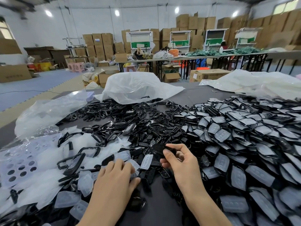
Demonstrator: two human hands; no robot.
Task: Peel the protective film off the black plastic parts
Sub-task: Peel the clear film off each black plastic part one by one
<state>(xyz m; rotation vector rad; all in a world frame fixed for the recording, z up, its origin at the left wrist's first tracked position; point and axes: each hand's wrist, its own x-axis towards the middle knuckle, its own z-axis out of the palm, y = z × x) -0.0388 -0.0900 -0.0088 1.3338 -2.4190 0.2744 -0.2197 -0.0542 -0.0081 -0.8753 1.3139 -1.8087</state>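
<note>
My right hand (179,162) holds a glossy black plastic part (160,150) pinched between thumb and fingers just above the table. My left hand (116,173) lies palm down on the heap, its fingers curled over a translucent film piece (134,174); whether it grips the film is unclear. A big pile of film-covered black parts (236,136) fills the right side. Bare black frames and parts (122,115) lie across the middle. Loose peeled films (48,160) cover the left.
The grey table (200,93) carries crumpled clear plastic bags at the back centre (136,87), the left (45,111) and the far right (260,84). Beyond it stand long worktables (195,57) and stacked cardboard boxes (97,44).
</note>
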